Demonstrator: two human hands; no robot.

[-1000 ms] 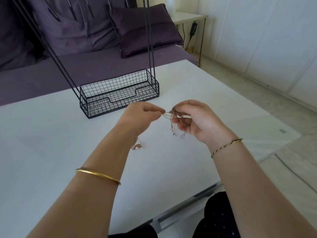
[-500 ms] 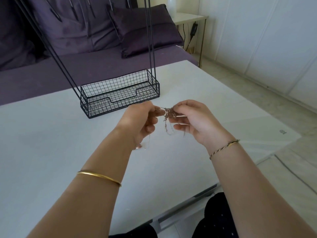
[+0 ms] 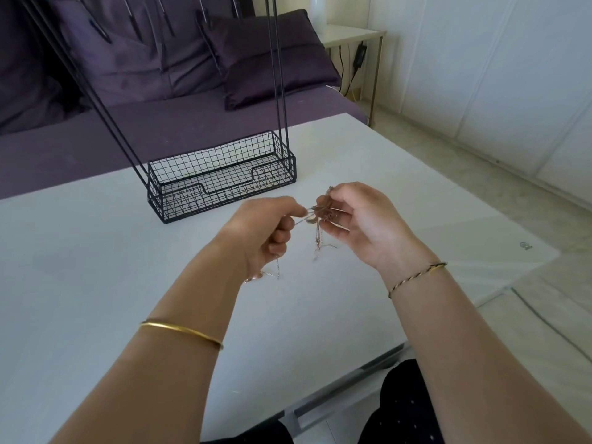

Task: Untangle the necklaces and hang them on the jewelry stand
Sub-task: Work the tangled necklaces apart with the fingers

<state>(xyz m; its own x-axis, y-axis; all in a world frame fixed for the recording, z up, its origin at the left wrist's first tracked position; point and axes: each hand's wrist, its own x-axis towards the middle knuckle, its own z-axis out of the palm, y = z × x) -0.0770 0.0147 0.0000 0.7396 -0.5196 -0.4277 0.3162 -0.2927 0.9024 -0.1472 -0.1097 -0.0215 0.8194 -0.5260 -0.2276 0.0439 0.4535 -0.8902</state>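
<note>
1. Here the white tabletop (image 3: 80, 267) fills most of the view. Beyond its far edge there is a purple sofa (image 3: 96, 136) with dark cushions (image 3: 272, 65).
2. The jewelry stand (image 3: 221, 177) is of black wire. It stands on the tabletop close to the far edge, about in the middle of it. Its base is a basket, and thin rods rise from both ends and leave the top of the view.
3. The left hand (image 3: 262, 229) is in the air above the middle of the tabletop, on the near side of the stand. Thumb and forefinger pinch thin strands of chain, and the other fingers are curled in.
4. The right hand (image 3: 362, 225) is just beside it. Its fingertips pinch the knot, and the lower fingers are half bent under it.
5. The necklaces (image 3: 320, 213) are one tangled bunch held between the two hands, apart from the stand. Short strands stretch from the knot to the left hand, and loose loops hang down under the knot.
6. A gold bangle (image 3: 182, 331) is on the left forearm, and a thin twisted bracelet (image 3: 416, 278) is on the right wrist.
7. A small pinkish pendant (image 3: 256, 277) hangs on a chain under the left hand, very near the tabletop. I cannot tell if it touches.
</note>
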